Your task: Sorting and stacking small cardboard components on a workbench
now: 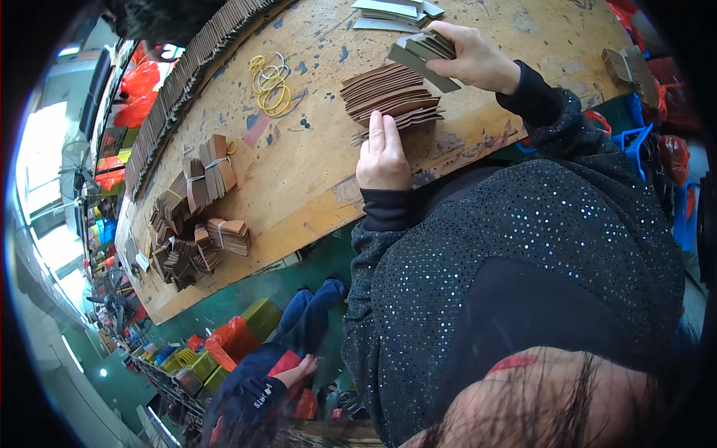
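My right hand grips a small bunch of flat, stiff grey-olive pieces, thumb on one side and fingers on the other, raised just beyond a brown stack. That stack of thin brown leather-like pieces lies fanned on the table, edges up. With two fingers stretched out, my left hand rests against the near edge of the stack; its other fingers are partly hidden. Several pale grey-white flat pieces lie at the far edge of the view.
The worn wooden table carries yellow and white rubber bands, tied brown bundles at left and a long row of brown pieces. Another bundle sits at right. A person is below the table's left side.
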`<state>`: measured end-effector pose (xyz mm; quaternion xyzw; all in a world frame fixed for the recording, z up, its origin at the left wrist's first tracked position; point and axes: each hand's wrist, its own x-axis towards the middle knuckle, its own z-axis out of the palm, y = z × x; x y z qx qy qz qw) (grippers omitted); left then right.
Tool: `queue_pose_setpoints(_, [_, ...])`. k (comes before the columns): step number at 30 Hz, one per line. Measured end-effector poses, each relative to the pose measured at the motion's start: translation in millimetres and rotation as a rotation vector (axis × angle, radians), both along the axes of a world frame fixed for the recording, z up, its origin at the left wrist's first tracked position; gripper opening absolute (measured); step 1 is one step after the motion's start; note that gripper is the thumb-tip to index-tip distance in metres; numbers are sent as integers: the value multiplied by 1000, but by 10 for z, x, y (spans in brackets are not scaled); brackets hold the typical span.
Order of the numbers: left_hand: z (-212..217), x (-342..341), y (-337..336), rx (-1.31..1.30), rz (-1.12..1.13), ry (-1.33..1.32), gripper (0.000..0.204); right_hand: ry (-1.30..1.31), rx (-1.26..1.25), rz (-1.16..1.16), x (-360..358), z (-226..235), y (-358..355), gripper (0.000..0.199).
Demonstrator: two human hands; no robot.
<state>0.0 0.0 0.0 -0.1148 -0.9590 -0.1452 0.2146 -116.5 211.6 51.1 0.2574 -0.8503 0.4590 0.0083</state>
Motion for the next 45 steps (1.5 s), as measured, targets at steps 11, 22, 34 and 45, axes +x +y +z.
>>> queue_pose_setpoints(11, [-67, 63, 160, 60, 15, 91, 35, 340, 384, 329, 38, 130, -751, 20])
queue_pose_setpoints(22, [-71, 49, 146, 56, 66, 92, 32, 303, 556, 332, 21, 19, -835, 23])
queue_pose_setpoints(34, [124, -52, 115, -19, -18, -104, 32, -690, -356, 55, -76, 91, -158, 26])
queue_pose_setpoints(45, [19, -43, 103, -58, -50, -8, 34, -485, -333, -62, 63, -101, 199, 29])
